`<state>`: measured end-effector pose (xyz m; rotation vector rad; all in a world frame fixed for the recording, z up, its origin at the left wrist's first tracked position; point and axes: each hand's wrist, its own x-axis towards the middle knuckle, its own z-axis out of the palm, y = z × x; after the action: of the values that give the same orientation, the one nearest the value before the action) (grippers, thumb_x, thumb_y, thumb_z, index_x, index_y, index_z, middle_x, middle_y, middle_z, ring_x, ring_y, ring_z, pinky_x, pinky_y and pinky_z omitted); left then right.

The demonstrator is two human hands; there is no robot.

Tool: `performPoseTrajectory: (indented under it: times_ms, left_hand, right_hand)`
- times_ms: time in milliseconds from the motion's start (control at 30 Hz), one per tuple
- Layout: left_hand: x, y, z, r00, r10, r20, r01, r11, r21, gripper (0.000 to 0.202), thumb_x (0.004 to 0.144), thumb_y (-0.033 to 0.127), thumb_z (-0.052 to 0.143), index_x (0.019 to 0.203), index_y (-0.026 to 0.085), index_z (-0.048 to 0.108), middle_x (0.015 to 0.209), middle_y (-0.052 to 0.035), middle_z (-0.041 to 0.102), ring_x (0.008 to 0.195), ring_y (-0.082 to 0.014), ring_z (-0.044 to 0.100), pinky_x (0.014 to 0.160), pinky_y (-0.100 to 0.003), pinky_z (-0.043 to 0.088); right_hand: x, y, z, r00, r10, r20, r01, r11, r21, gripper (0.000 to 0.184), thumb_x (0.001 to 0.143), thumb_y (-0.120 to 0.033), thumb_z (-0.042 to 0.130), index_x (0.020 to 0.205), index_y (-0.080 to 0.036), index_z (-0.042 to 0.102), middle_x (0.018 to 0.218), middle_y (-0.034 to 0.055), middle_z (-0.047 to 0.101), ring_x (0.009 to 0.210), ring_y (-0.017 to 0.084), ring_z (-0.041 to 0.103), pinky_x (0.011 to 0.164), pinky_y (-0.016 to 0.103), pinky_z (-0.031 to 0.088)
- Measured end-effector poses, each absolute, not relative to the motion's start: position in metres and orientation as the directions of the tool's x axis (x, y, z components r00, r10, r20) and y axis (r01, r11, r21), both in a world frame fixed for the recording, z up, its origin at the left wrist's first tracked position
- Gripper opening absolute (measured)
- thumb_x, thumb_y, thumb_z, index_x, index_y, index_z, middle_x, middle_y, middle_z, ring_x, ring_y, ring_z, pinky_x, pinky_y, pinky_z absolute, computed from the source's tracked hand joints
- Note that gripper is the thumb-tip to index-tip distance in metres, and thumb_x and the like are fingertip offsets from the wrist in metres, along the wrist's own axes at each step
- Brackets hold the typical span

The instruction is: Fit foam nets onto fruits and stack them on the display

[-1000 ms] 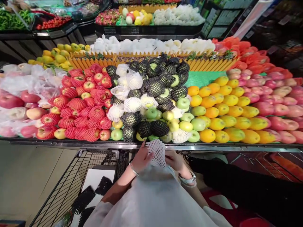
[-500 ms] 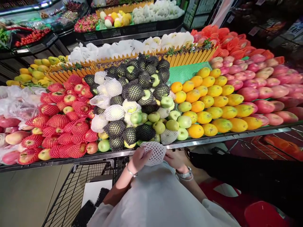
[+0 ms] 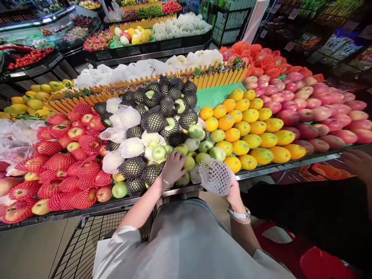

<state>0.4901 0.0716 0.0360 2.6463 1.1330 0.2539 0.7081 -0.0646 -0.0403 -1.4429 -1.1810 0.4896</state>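
White net sleeve (image 3: 215,177) is pinched by right hand (image 3: 235,195) at the shop's fruit stand (image 3: 216,96), left hand (image 3: 173,169) over apples (image 3: 217,154), grip unclear.

Left hand (image 3: 173,169) partly covering a green fruit (image 3: 190,164); foam net (image 3: 216,176) hiding some right hand (image 3: 235,194) fingers; another person's hand (image 3: 359,164) blurring, right edge cropping it.

Near the frame's centre, my left hand (image 3: 173,168) is over the apples (image 3: 181,149); right of it, my right hand (image 3: 235,193) holds a foam net (image 3: 215,176). Behind the apples lies netted fruit (image 3: 154,122), the fence (image 3: 215,80) beyond, the cart (image 3: 87,234) lower left.
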Motion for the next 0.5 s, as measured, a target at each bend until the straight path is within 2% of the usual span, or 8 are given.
performPoseTrajectory:
  times_ms: [67,133,267,333,400,433,500]
  left_hand:
    - [0.5,0.084,0.028,0.743,0.669,-0.032,0.665,-0.731,0.152,0.061,0.071,0.029,0.076,0.127,0.015,0.055,0.132,-0.0191,0.052,0.123,-0.037,0.044,0.103,-0.051,0.035]
    - [0.509,0.089,0.022,0.781,0.621,-0.064,0.624,-0.777,0.079,0.073,0.064,0.027,0.082,0.129,0.014,0.053,0.135,-0.0204,0.048,0.124,-0.0374,0.043,0.105,-0.05,0.032]
    - [0.519,0.094,0.022,0.813,0.576,-0.086,0.581,-0.812,0.053,0.068,0.059,0.027,0.084,0.118,0.009,0.057,0.122,-0.021,0.056,0.119,-0.0365,0.047,0.102,-0.049,0.034]
    - [0.518,0.097,0.025,0.815,0.573,-0.088,0.58,-0.807,0.113,0.062,0.058,0.032,0.084,0.111,0.01,0.06,0.112,-0.0188,0.062,0.113,-0.0363,0.05,0.1,-0.049,0.036]
    - [0.514,0.099,0.028,0.792,0.608,-0.054,0.602,-0.763,0.234,0.062,0.058,0.041,0.082,0.109,0.012,0.062,0.108,-0.0164,0.064,0.111,-0.0361,0.051,0.099,-0.05,0.036]
    - [0.51,0.099,0.029,0.767,0.641,-0.025,0.612,-0.719,0.33,0.063,0.059,0.047,0.081,0.109,0.013,0.062,0.108,-0.0157,0.065,0.111,-0.0356,0.052,0.1,-0.051,0.037]
    - [0.503,0.096,0.029,0.692,0.722,0.004,0.569,-0.548,0.613,0.066,0.064,0.058,0.073,0.112,0.014,0.062,0.111,-0.0141,0.066,0.109,-0.033,0.055,0.1,-0.049,0.039]
  right_hand:
    - [0.717,-0.068,-0.043,0.409,0.846,0.342,0.443,0.144,-0.885,0.032,0.084,-0.047,0.058,0.106,-0.024,0.065,0.098,0.011,0.069,0.096,0.029,0.065,0.088,0.047,0.053]
    - [0.724,-0.071,-0.049,0.391,0.839,0.378,0.495,0.154,-0.855,0.036,0.082,-0.051,0.059,0.105,-0.024,0.067,0.094,0.0127,0.07,0.091,0.029,0.067,0.079,0.044,0.055]
    - [0.734,-0.077,-0.062,0.376,0.803,0.463,0.622,0.152,-0.768,0.043,0.081,-0.059,0.055,0.1,-0.024,0.07,0.086,0.0159,0.069,0.081,0.026,0.069,0.065,0.036,0.056]
    - [0.737,-0.079,-0.067,0.37,0.804,0.465,0.66,0.124,-0.741,0.046,0.082,-0.061,0.05,0.098,-0.023,0.07,0.085,0.0165,0.069,0.08,0.025,0.07,0.063,0.035,0.055]
    - [0.737,-0.078,-0.071,0.363,0.822,0.439,0.671,0.097,-0.736,0.051,0.082,-0.064,0.046,0.095,-0.021,0.071,0.084,0.0173,0.068,0.079,0.024,0.07,0.063,0.034,0.055]
    - [0.737,-0.077,-0.073,0.359,0.834,0.419,0.669,0.083,-0.739,0.053,0.082,-0.065,0.045,0.094,-0.02,0.072,0.084,0.018,0.068,0.08,0.025,0.069,0.063,0.035,0.055]
    - [0.733,-0.073,-0.075,0.343,0.855,0.39,0.658,0.078,-0.749,0.055,0.082,-0.065,0.045,0.094,-0.019,0.072,0.087,0.0193,0.068,0.081,0.025,0.069,0.063,0.036,0.055]
